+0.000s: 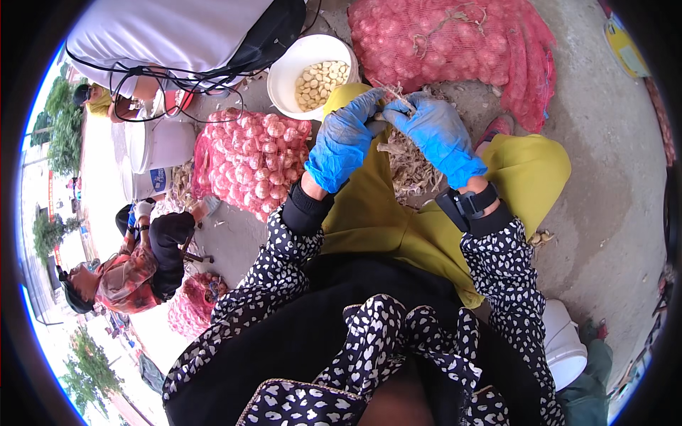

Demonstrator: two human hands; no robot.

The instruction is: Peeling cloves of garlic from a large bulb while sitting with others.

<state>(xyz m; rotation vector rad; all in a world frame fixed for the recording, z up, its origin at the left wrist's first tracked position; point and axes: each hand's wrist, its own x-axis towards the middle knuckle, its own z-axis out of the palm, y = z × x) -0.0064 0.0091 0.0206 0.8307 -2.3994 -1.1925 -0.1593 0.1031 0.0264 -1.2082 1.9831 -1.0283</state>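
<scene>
Both my hands wear dirty blue gloves and meet above my lap. My left hand has its fingers closed at the base of a dry garlic stalk. My right hand pinches the same stalk from the other side. Any bulb between the fingers is mostly hidden by the gloves. Under the hands, between my knees, lies a heap of dry garlic stalks and husks. Just beyond my left hand stands a white bucket with peeled garlic cloves in it.
A large red mesh sack of garlic lies ahead, and another mesh sack of garlic sits at left. Black cords hang beside a person in white. Another person sits at left. A white bucket stands behind right.
</scene>
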